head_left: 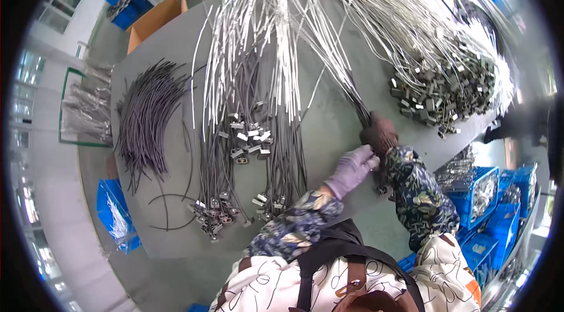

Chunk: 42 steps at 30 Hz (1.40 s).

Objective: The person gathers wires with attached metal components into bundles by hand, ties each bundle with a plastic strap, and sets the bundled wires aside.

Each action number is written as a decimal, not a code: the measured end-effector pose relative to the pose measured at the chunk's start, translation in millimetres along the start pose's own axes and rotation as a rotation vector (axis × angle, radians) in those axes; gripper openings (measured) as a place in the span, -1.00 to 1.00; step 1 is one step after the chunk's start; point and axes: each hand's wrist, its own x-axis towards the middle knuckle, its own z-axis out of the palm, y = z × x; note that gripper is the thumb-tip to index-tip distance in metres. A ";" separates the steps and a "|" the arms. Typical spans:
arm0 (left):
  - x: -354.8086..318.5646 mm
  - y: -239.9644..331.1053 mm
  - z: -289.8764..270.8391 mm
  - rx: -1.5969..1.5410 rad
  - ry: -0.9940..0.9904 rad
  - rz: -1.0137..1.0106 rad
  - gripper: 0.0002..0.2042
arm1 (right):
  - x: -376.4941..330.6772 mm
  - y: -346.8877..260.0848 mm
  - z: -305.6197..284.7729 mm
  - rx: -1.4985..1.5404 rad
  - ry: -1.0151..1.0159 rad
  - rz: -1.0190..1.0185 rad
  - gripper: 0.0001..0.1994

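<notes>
My right hand (380, 134), in a dark brownish glove, is wrapped round a bundle of cables (358, 103), dark near the hand and silvery white farther off. Just below it, my left hand (354, 170), in a pale purple glove, has its fingers closed against the same bundle. Small connector ends (382, 190) show beneath the right wrist; the cables between are hidden by the hands and sleeve. Left of my hands lie long cable bundles (286, 71) with metal connectors (218, 213) at their near ends.
A grey table (329, 118) carries a pile of dark cables (150, 118) at left and a heap of connector-ended cables (446, 86) at right. Blue bins (482, 197) stand beyond the right edge, another blue bin (117, 215) at left. A cardboard box (155, 23) sits far left.
</notes>
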 end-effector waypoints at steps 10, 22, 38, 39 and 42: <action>-110.2 -48.4 -375.0 0.230 1.085 -0.300 -0.73 | -64.1 52.8 -21.8 0.947 -0.386 -0.293 -0.77; 7.1 74.1 -144.2 -0.366 0.112 0.049 -0.35 | -136.4 58.2 -54.5 1.420 -0.634 -0.523 -0.75; 40.1 381.0 -28.5 -0.225 0.081 0.875 -0.69 | -132.0 46.7 -147.1 1.036 -0.204 -1.153 -0.12; 38.9 381.9 -24.1 -0.227 0.057 0.872 -0.69 | -127.0 40.1 -154.2 1.003 -0.035 -1.311 -0.08; 39.5 376.3 -11.5 -0.225 0.017 0.842 -0.69 | -132.6 36.4 -166.6 1.100 -0.005 -1.242 -0.09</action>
